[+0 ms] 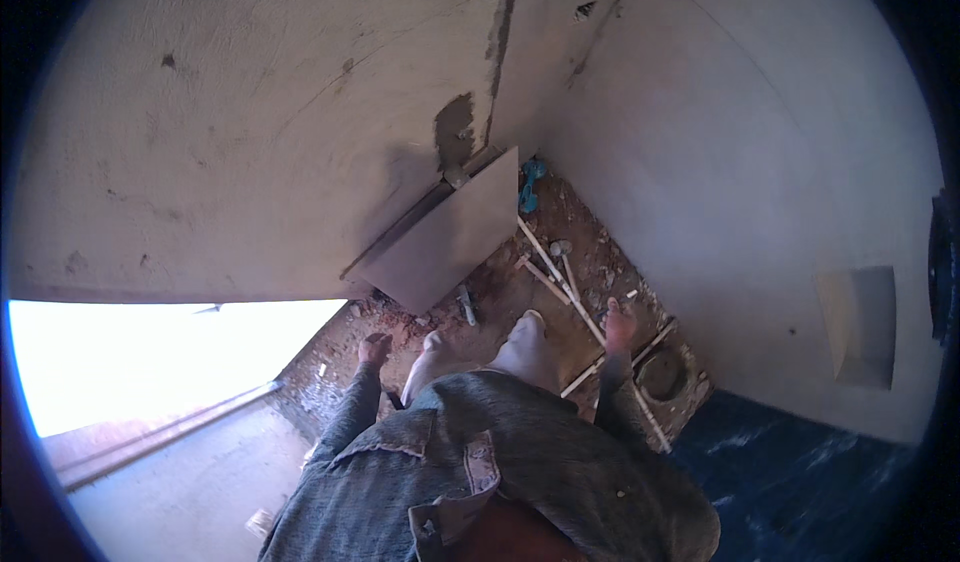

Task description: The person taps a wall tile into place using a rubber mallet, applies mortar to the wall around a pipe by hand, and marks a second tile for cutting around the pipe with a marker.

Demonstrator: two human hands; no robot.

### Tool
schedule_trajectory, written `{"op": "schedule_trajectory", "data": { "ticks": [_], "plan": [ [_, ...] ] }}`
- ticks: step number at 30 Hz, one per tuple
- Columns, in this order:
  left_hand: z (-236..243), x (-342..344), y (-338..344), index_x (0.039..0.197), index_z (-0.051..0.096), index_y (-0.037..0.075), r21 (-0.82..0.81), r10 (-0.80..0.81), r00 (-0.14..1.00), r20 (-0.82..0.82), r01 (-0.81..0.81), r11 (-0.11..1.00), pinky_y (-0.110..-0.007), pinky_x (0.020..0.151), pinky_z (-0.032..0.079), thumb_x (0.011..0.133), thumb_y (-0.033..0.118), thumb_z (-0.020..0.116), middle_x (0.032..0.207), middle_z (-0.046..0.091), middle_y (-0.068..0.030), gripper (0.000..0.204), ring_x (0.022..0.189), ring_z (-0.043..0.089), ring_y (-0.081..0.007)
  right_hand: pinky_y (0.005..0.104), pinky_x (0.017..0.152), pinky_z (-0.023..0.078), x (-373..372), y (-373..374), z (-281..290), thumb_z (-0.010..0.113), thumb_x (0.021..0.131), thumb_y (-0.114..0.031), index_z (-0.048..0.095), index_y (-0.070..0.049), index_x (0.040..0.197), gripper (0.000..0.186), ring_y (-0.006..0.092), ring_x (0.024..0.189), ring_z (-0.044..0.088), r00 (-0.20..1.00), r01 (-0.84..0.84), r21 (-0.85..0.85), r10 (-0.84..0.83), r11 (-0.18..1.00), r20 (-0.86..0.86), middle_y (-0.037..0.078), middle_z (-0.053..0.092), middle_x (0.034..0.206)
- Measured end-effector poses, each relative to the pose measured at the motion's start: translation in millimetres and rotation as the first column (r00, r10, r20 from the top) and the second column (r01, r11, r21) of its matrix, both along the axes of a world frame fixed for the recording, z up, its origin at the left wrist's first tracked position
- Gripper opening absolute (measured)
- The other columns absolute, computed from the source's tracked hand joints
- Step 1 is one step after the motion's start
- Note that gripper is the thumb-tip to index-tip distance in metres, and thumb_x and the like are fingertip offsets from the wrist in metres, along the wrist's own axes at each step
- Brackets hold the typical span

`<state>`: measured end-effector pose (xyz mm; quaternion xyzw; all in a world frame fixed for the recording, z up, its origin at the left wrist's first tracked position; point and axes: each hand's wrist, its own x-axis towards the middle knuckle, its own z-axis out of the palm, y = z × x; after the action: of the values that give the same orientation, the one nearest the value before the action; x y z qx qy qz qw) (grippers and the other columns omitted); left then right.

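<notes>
My left hand point(375, 350) hangs beside my left leg over the rubble, its fingers curled in with nothing visible in them. On the other side, my right hand point(620, 326) is held out over the dirt floor, fingers loosely apart and no object showing in it. A long pale rod point(556, 274) runs across the floor close to that hand. Beside the rod lie a wooden-handled hammer point(542, 278) and a second hammer-like tool point(566, 260). A small grey tool point(467, 305) rests on the dirt ahead of my feet. In front of me, a large grey slab point(430, 247) leans at the wall.
A turquoise object point(530, 186) sits in the corner behind the slab. To the right is a round pit point(661, 374), with rods around it. Dark blue sheeting point(790, 477) covers the lower right. A bright opening point(150, 362) lies left; the right wall point(740, 212) has a recess.
</notes>
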<state>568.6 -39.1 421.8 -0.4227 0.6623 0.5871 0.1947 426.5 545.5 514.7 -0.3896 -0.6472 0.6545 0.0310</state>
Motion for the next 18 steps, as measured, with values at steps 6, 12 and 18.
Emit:
{"op": "schedule_trajectory", "data": {
  "ticks": [6, 12, 18],
  "plan": [
    [-27.9, -33.4, 52.5, 0.104, 0.068, 0.004, -0.052, 0.338, 0.929, -0.149, -0.348, 0.936, -0.029, 0.05, 0.047, 0.083, 0.034, 0.07, 0.077, 0.065, -0.0042, 0.037, 0.064, 0.059, -0.0139, 0.0255, 0.041, 0.036, -180.2, 5.9, -53.0, 0.06, 0.095, -0.018, 0.052, -0.006, 0.1, 0.016, 0.008, 0.046, 0.044, 0.84, -0.542, 0.291, 0.513, 0.788, 0.175, -0.002, 0.046, 0.059],
    [-117.0, -43.1, 58.7, 0.123, 0.056, -0.001, -0.191, 0.562, 0.805, -0.19, -0.592, 0.783, -0.035, 0.076, 0.051, 0.084, 0.039, 0.07, 0.109, 0.062, -0.0141, 0.058, 0.096, 0.059, -0.0232, 0.0243, 0.045, 0.04, -293.7, -41.0, -176.9, 0.054, 0.098, -0.019, 0.051, -0.005, 0.109, 0.018, 0.0094, 0.057, 0.053, 0.771, -0.637, -0.036, 0.636, 0.77, -0.043, 0.003, 0.058, 0.072],
    [-210.6, -111.2, 62.1, 0.134, 0.045, -0.004, -0.198, 0.462, 0.718, -0.521, -0.628, 0.753, -0.037, 0.103, 0.039, 0.085, 0.041, 0.07, 0.129, 0.055, -0.019, 0.071, 0.121, 0.051, -0.0271, 0.0305, 0.06, 0.046, -392.5, -73.2, -350.9, 0.049, 0.1, -0.028, 0.047, -0.002, 0.12, 0.033, 0.0134, 0.073, 0.058, 0.704, -0.577, 0.311, 0.653, 0.755, -0.278, 0.006, 0.062, 0.086]
  ]
}}
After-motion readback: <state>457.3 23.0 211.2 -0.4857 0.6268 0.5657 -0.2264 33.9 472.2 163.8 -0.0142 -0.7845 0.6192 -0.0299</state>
